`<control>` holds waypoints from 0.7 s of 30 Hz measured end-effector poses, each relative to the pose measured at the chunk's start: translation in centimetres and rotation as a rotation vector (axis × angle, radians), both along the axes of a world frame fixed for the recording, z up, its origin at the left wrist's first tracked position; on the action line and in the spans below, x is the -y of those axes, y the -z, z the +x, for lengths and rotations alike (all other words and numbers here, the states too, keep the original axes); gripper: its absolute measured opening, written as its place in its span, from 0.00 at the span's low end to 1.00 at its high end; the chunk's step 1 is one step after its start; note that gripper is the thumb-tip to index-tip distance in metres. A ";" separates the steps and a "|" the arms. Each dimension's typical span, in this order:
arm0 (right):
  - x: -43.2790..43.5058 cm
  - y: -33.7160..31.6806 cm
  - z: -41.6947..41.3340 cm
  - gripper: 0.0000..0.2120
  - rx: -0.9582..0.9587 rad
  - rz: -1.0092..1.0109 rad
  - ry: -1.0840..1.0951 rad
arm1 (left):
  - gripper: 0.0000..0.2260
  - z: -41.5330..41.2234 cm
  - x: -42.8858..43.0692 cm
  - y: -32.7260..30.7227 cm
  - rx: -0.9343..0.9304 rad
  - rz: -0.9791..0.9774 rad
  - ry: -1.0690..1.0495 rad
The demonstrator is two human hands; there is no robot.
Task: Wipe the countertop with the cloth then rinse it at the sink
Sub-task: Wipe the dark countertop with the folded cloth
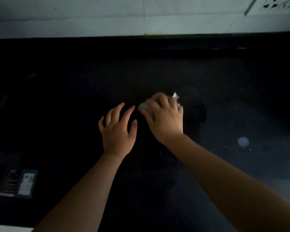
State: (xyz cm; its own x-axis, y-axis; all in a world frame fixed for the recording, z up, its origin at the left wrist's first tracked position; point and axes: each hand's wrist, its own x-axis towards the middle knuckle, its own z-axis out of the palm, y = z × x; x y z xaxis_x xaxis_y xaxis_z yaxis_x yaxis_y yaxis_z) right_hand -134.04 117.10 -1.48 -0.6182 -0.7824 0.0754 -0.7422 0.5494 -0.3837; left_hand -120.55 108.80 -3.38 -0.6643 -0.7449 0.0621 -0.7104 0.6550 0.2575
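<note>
The dark countertop fills most of the view and is dimly lit. My right hand presses down on a small pale grey cloth near the middle of the counter; only the cloth's left edge and a white corner beyond my fingers show. My left hand rests flat on the counter just left of it, fingers spread, holding nothing. No sink is visible.
A pale tiled wall runs along the back edge of the counter. A small round pale spot lies on the counter to the right. A phone-like object and a dark ridged item lie at the front left.
</note>
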 end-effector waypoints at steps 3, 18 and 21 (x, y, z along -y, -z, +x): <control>-5.2 0.1 0.4 0.16 -0.069 0.004 -0.096 | 0.20 -0.1 -0.2 -0.1 0.013 0.014 -0.015; -11.5 0.0 -4.1 0.17 -0.063 0.052 -0.009 | 0.20 -1.8 -1.5 -2.0 0.142 -0.003 0.058; -11.8 0.2 -8.5 0.17 -0.023 0.058 0.211 | 0.20 -4.5 -3.5 -2.3 0.093 0.019 0.145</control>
State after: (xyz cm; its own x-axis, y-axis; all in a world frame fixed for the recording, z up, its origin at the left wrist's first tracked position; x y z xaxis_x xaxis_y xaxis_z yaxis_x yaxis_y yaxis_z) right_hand -142.50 128.92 -1.68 -0.7672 -0.6395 0.0501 -0.6169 0.7142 -0.3307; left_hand -125.06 112.32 -1.11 -0.7668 -0.6416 -0.0177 -0.6305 0.7477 0.2085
